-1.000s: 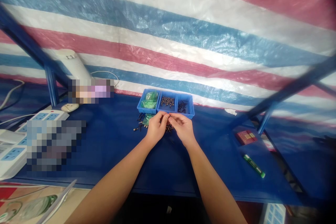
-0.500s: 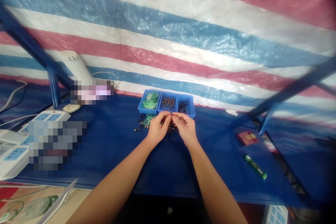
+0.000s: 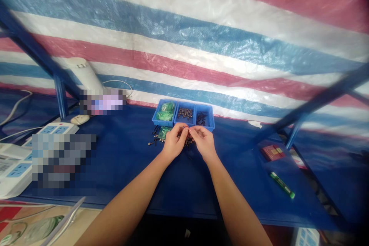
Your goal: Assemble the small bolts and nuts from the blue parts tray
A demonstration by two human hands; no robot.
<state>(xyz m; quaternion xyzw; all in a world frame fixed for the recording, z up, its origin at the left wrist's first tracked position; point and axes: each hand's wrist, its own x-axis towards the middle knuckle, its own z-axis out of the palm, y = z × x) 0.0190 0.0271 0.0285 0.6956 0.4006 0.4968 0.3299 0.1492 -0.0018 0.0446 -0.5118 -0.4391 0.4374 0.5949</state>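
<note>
My left hand (image 3: 175,139) and my right hand (image 3: 203,140) meet above a scatter of loose screws (image 3: 155,138) on the blue table. Thumb and fingers of each are pinched together, fingertips nearly touching. Whatever small piece they hold is too hidden to name. Just beyond them stand three blue bins (image 3: 212,122) in a row. Green plastic packets (image 3: 165,116) fill the left bin, brass-coloured small parts (image 3: 185,113) lie in the middle one, and black screws (image 3: 201,118) in the right one. Another green packet (image 3: 163,132) lies beside my left hand.
White power strips (image 3: 20,169) and a pixelated area occupy the left side. A white cylinder (image 3: 85,75) stands at the back left. To the right lie a red box (image 3: 272,152) and a green tube (image 3: 282,185). Blue frame bars (image 3: 314,102) slant along both sides; striped sheeting (image 3: 184,46) hangs behind.
Both hands stay pinched together in nearly the same place, with only slight finger movement. The whole view has shifted very slightly.
</note>
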